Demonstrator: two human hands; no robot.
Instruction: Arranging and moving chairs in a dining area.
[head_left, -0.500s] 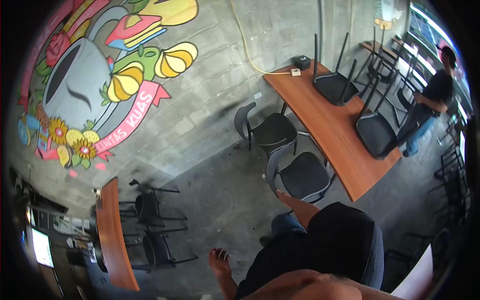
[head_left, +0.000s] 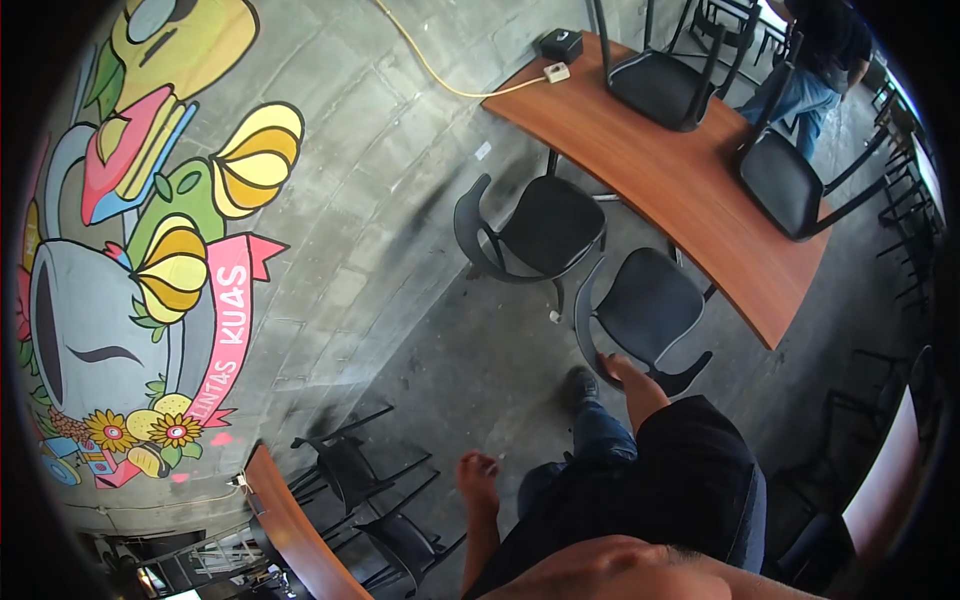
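Observation:
My right hand (head_left: 622, 370) is at the curved backrest of a black chair (head_left: 650, 305), its fingers closed around the rim as far as I can make out. That chair stands on the floor beside a long brown wooden table (head_left: 640, 170). My left hand (head_left: 479, 474) hangs over the grey floor, holding nothing, its fingers loosely bent and a little apart. A second black chair (head_left: 553, 226) stands close by at the same table, touched by neither hand.
Two upturned chairs (head_left: 662, 88) (head_left: 782, 192) rest on the tabletop, near a black box (head_left: 561, 44) and a socket block (head_left: 557, 72) with a yellow cable. Another person (head_left: 815, 60) stands beyond. At lower left are another table (head_left: 290, 530) and dark chairs (head_left: 345, 470); a painted wall (head_left: 330, 250) runs alongside.
My right hand has come onto the chair's backrest, and the chair is turned differently. My left hand's fingers are more bent. The view has shifted; the other person has turned and bent over.

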